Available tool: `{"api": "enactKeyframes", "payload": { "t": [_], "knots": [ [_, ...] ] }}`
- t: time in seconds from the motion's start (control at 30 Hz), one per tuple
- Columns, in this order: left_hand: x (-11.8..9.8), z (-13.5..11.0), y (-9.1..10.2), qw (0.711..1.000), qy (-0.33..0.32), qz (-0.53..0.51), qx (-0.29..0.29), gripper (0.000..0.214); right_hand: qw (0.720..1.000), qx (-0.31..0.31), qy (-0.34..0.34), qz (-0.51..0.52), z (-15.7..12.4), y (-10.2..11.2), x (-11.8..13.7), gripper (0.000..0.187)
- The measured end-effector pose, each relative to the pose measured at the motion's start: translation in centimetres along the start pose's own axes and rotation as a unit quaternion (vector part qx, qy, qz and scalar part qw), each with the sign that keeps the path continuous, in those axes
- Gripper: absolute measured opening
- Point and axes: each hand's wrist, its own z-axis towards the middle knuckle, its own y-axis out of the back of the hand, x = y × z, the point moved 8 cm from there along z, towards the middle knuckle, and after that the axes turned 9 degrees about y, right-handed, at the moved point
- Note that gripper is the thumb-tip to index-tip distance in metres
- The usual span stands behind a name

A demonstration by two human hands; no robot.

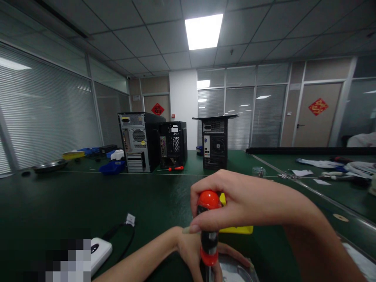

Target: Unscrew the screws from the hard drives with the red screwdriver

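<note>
My right hand is wrapped round the red and black handle of a screwdriver, held upright with its shaft pointing down. The tip lies below the frame's edge. Under it, my left hand grips a silver hard disk drive, with fingers spread along its far side and close to the shaft. Only the upper part of the drive shows at the bottom edge. Just behind both hands a yellow tray sits on the green table, partly hidden by my right hand.
Several computer cases stand further back: a large one, a smaller one and one with a panel on top. Another screwdriver lies before them. A blue tray is left; a white device with cable is nearer.
</note>
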Motion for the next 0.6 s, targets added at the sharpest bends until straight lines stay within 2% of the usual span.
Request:
{"api": "enactKeyframes", "payload": {
  "t": [0.1, 0.37, 0.6],
  "knots": [
    [0.0, -0.1, 0.1, 1.000, -0.012, 0.007, -0.011, 0.036, 1.000, -0.010, -0.011, 0.001, 0.0, 0.1, -0.4, 0.038],
    [-0.1, -0.4, -0.2, 0.999, -0.041, -0.005, -0.015, 0.029, 0.992, -0.054, -0.077, -0.084, 0.0, 1.0, -2.2, 0.054],
    [-0.8, -0.5, -0.2, 0.999, -0.042, -0.021, -0.006, 0.026, 0.996, -0.045, -0.056, -0.056, 0.1, 0.6, -1.8, 0.043]
  ]
}}
